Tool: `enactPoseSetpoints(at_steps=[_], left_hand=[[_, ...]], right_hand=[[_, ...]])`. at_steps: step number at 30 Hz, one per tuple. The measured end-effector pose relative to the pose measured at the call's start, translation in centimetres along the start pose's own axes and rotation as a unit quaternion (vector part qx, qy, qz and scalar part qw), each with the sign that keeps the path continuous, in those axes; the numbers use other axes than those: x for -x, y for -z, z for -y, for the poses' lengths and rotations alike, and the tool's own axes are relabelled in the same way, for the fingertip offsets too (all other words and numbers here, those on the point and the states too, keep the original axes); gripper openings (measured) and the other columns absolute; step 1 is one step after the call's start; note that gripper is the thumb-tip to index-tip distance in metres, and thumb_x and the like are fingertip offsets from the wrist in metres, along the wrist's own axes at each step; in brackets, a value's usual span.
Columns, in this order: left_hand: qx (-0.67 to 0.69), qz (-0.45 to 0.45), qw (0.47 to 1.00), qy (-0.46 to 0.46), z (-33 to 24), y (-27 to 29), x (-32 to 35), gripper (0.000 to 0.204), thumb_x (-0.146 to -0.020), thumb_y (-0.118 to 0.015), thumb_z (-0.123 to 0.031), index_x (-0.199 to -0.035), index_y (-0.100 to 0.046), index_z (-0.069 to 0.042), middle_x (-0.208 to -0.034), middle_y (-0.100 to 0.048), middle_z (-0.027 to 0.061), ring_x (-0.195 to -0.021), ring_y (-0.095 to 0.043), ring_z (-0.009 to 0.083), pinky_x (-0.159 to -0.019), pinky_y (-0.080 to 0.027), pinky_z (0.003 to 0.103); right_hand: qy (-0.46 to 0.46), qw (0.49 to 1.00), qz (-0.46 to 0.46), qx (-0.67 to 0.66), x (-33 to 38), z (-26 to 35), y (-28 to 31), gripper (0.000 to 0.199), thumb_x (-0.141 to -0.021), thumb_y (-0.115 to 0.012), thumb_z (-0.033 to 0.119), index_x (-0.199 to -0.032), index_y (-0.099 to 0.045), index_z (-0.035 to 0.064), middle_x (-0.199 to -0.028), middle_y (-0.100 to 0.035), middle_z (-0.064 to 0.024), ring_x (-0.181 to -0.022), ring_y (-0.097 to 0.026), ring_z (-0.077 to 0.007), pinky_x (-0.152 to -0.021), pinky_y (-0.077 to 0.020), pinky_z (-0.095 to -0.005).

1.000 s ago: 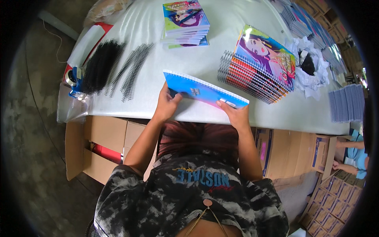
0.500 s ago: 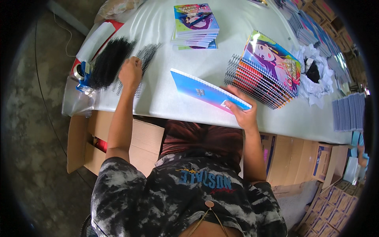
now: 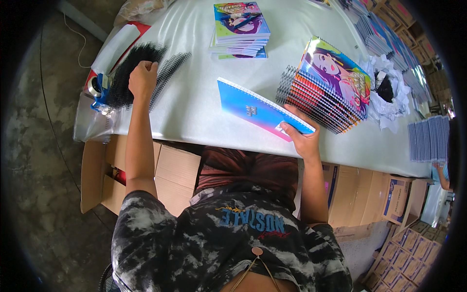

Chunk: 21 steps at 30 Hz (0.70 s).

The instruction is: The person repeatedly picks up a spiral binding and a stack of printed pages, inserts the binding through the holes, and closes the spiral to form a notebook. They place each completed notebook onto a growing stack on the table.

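Note:
My right hand (image 3: 305,137) grips a thin notebook (image 3: 258,108) by its right end, thumb on the blue-and-pink cover. A row of punched holes runs along the notebook's upper edge, and the block is tilted above the table. Over a heap of black spiral binding coils (image 3: 120,86) at the left, my left hand (image 3: 143,80) is closed, its fingers curled together. Whatever they may pinch is hidden. Right of the held notebook lies a stack of spiral-bound notebooks (image 3: 335,78) with illustrated covers, their coils along the left side.
Toward the far side stands a stack of notebooks (image 3: 242,30) with pens on top. A blue tape dispenser (image 3: 100,92) sits by the left edge. Crumpled white plastic (image 3: 386,109) and more notebook stacks (image 3: 428,138) are at right. An open cardboard box (image 3: 177,170) is below the table edge.
My left hand has moved left, from the right side of the coil heap to its middle. The notebook in my right hand has shifted slightly right.

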<state>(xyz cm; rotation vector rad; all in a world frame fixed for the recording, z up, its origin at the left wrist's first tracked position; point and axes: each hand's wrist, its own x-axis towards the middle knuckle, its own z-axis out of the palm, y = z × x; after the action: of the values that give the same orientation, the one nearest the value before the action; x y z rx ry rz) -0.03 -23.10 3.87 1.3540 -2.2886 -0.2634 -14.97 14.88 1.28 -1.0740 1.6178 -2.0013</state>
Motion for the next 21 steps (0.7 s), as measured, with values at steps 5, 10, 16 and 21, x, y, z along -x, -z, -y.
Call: enactPoseSetpoints(at_steps=[5,10,16,21], left_hand=[[0.343,0.225,0.887,-0.212,-4.3,0.9,4.7,0.033,-0.075,-0.045,-0.006,-0.106,-0.055,0.0,-0.075,-0.053,0.0065,-0.068,-0.047,0.0148,-0.067,-0.041,0.025],[0.382,0.335,0.842,-0.18,-7.6,1.7,8.4,0.035,-0.093,-0.046,-0.034,-0.084,-0.055,-0.002,-0.068,-0.044,-0.0001,-0.062,-0.036,0.0069,-0.057,-0.033,0.022],[0.341,0.337,0.864,-0.153,-8.2,2.1,7.9,0.04,-0.094,-0.045,-0.038,-0.077,-0.054,-0.002,-0.063,-0.041,-0.0002,-0.06,-0.035,0.0075,-0.055,-0.033,0.023],[0.41,0.38,0.821,-0.119,-8.4,2.7,8.2,0.04,-0.094,-0.043,-0.039,-0.076,-0.052,-0.004,-0.06,-0.036,-0.0026,-0.056,-0.031,0.0071,-0.052,-0.03,0.022]], right_hand=[[-0.005,1.0,-0.02,0.016,-0.1,-1.1,0.3,0.029,-0.079,-0.061,-0.006,-0.108,-0.061,-0.0023,-0.106,-0.063,-0.0108,-0.092,-0.058,-0.0106,-0.081,-0.0464,-0.0231],[0.002,1.0,-0.018,0.02,-0.3,-0.9,0.3,0.028,-0.08,-0.06,-0.006,-0.108,-0.061,-0.0019,-0.105,-0.064,-0.0099,-0.091,-0.058,-0.0101,-0.08,-0.0464,-0.0224],[-0.007,0.999,-0.004,0.039,0.0,-0.6,0.2,0.028,-0.081,-0.06,-0.006,-0.109,-0.061,-0.0011,-0.105,-0.064,-0.0091,-0.084,-0.057,-0.0067,-0.074,-0.0463,-0.0205],[-0.004,0.999,-0.012,0.035,0.0,-0.5,0.0,0.028,-0.081,-0.06,-0.005,-0.109,-0.061,-0.0009,-0.104,-0.064,-0.0087,-0.083,-0.056,-0.0056,-0.072,-0.0461,-0.0199]])
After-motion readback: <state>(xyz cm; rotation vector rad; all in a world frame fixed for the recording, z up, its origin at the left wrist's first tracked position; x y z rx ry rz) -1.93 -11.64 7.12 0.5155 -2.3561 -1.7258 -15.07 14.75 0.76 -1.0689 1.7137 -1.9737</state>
